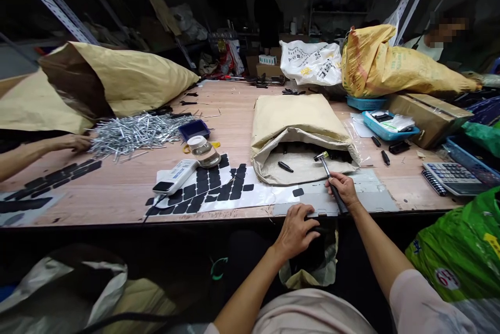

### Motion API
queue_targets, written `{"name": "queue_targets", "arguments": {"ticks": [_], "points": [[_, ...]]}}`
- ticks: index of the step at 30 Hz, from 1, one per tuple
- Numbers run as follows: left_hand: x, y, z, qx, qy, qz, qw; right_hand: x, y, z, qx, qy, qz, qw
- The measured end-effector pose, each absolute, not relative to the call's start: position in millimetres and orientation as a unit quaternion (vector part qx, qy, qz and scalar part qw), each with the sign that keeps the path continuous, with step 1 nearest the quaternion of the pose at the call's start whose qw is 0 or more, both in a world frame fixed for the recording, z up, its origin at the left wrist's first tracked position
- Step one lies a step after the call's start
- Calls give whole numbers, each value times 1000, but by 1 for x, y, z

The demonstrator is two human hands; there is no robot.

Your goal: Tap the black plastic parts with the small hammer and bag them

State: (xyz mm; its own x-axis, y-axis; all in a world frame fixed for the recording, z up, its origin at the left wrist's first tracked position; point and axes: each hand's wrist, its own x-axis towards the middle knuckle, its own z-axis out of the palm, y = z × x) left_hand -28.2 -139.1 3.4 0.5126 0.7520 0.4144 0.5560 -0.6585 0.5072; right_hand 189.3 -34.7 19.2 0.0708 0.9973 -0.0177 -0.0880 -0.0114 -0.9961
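My right hand (pixel 342 188) is wrapped round the dark handle of a small hammer (pixel 325 164), whose yellow-tipped head is raised over the mouth of a paper sack (pixel 297 115). Dark pieces show inside the sack, and one black piece (pixel 285 167) lies at its opening. At the table's front edge rests my left hand (pixel 297 230), fingers bent and somewhat apart; whatever may be under its fingertips is too dark to make out. A grey board (pixel 375 198) lies beneath the hammer side, and a small black pad (pixel 298 192) sits on the white sheet.
Another person's hand (pixel 76 142) touches a pile of metal rods (pixel 136 133) at left. Nearby are a glass jar (pixel 203 152), a blue tray (pixel 194 130) and black pads. A calculator (pixel 455 177), blue baskets and a green bag (pixel 461 245) are at right. An open bag (pixel 308 276) hangs below the edge.
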Motion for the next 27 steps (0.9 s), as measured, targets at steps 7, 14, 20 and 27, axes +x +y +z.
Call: {"name": "queue_targets", "arguments": {"ticks": [7,14,20,27], "points": [[-26,-74,36,723,573,365,129,186,-34,19,-501,-461,508,528],[-37,41,61,533,809,213,126,184,-31,17,-493,-445,516,541],[-23,42,38,591,783,179,75,182,-28,15,-485,-431,529,547],[-31,30,34,620,752,200,99,182,-29,16,-483,-429,528,551]]}}
